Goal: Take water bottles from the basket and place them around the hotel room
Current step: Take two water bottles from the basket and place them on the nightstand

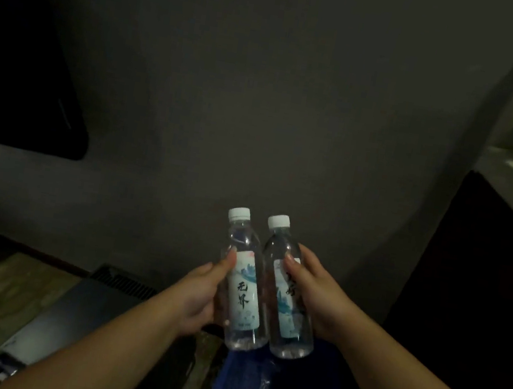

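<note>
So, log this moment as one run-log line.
left hand: grips left bottle | right hand: grips right bottle | both upright, capped, over blue basket

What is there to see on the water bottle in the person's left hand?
The left water bottle is clear plastic, with a white cap and a white label bearing a bluish skyline and black Chinese characters. It is held in the air, nearly upright. The left hand grips its side, thumb at the label's top. It stands close beside the other bottle; contact cannot be told.
</note>
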The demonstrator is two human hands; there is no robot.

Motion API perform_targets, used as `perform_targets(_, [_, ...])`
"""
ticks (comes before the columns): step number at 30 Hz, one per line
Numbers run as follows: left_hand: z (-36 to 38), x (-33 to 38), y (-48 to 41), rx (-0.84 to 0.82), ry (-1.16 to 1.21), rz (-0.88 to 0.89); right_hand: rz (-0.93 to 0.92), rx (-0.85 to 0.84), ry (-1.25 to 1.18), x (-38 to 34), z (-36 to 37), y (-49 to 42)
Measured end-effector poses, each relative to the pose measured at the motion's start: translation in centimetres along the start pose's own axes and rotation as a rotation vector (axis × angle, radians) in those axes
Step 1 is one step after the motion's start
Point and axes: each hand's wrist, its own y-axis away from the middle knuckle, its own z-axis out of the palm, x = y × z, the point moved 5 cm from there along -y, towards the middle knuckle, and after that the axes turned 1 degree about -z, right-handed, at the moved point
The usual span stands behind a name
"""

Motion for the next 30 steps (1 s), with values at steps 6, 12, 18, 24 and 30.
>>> perform_targets(6, [0.9,1.0,10.5,0.166,0.008,0.140,-0.078,-0.175,0.026,-4.1,5.0,4.5])
perform_targets(12, [-3.3,0.7,21.6,0.459,0.051,0.273,-0.085,-0.439,0.098,-5.4,15.2,8.6])
perform_targets(18, [-9.0,-1.3,33.3,0.745,0.035,0.343,-0.076,-0.705,0.148,-3.8,27.3,11.8])
perform_targets(24, [-14.2,-4.9,43.3,1.020,0.105,0.387,-0.037,-0.944,0.097,-0.1,39.0,15.6])
perform_targets(30, [-20.0,-9.2,52.0,1.174,0.160,0.415,0.004,-1.111,0.094,3.5,49.7,20.6])
